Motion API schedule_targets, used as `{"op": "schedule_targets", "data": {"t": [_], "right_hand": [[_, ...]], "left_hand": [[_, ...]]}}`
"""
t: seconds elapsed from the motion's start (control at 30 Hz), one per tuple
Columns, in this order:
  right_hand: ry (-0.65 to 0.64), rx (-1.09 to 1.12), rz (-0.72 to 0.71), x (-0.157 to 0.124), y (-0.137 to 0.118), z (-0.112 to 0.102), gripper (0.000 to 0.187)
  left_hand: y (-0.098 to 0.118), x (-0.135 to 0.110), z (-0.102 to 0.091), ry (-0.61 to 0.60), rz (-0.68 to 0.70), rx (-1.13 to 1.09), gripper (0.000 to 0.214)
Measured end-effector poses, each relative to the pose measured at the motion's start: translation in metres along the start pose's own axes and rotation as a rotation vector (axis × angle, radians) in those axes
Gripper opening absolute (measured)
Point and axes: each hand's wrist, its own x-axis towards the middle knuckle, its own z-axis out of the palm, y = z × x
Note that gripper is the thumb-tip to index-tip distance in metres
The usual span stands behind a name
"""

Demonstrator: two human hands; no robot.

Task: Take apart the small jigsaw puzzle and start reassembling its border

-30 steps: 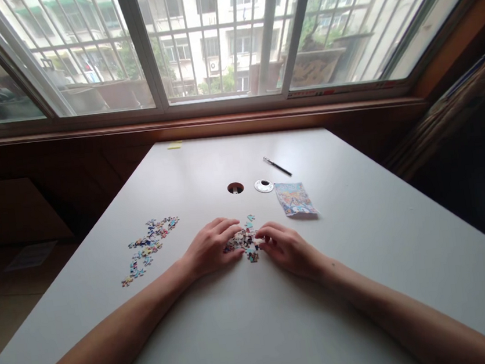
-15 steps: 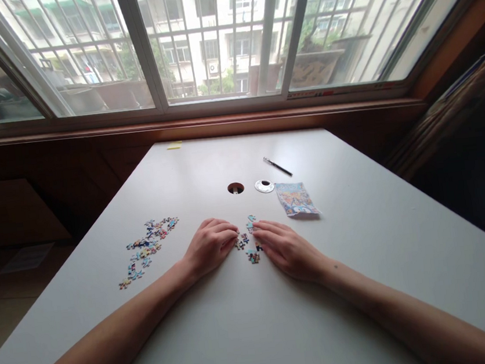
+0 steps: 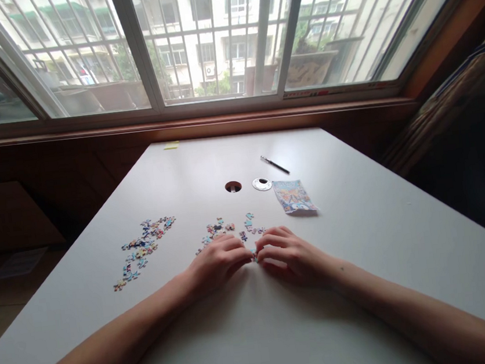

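Observation:
My left hand (image 3: 222, 258) and my right hand (image 3: 292, 253) rest on the white table with their fingertips almost meeting. Between them is a small cluster of joined jigsaw pieces (image 3: 254, 255), mostly covered by my fingers; both hands are closed on it. Just beyond my left hand lies a group of loose jigsaw pieces (image 3: 218, 228), partly hidden by the knuckles. A dark piece (image 3: 243, 236) and some light blue pieces (image 3: 249, 222) lie past the fingertips. Farther left, a long scatter of jigsaw pieces (image 3: 142, 249) spreads over the tabletop.
A printed picture sheet (image 3: 293, 195) lies behind my right hand. Near it are a silver ring-shaped cover (image 3: 262, 184), a round cable hole (image 3: 233, 187) and a pen (image 3: 275, 165). A yellow sticky note (image 3: 171, 145) sits at the table's far edge (image 3: 237, 136), below the barred window.
Both hands have moved nearer to me and come closer together, onto the near cluster of jigsaw pieces. The loose group behind my left hand has come into view. The camera has shifted slightly.

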Motion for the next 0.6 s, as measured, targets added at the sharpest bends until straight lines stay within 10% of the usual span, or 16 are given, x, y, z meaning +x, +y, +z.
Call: {"op": "schedule_targets", "data": {"t": [0.17, 0.37, 0.6], "right_hand": [[0.034, 0.032, 0.051, -0.001, 0.0, 0.001, 0.007], [0.075, 0.017, 0.1, -0.002, -0.001, 0.0, 0.008], [0.052, 0.0, 0.053, -0.004, 0.001, 0.001, 0.017]], "left_hand": [[0.002, -0.003, 0.0, -0.007, -0.024, -0.067, 0.024], [-0.002, -0.004, -0.01, 0.314, -0.198, 0.007, 0.013], [0.018, -0.019, -0.006, -0.02, -0.053, 0.171, 0.019]]}}
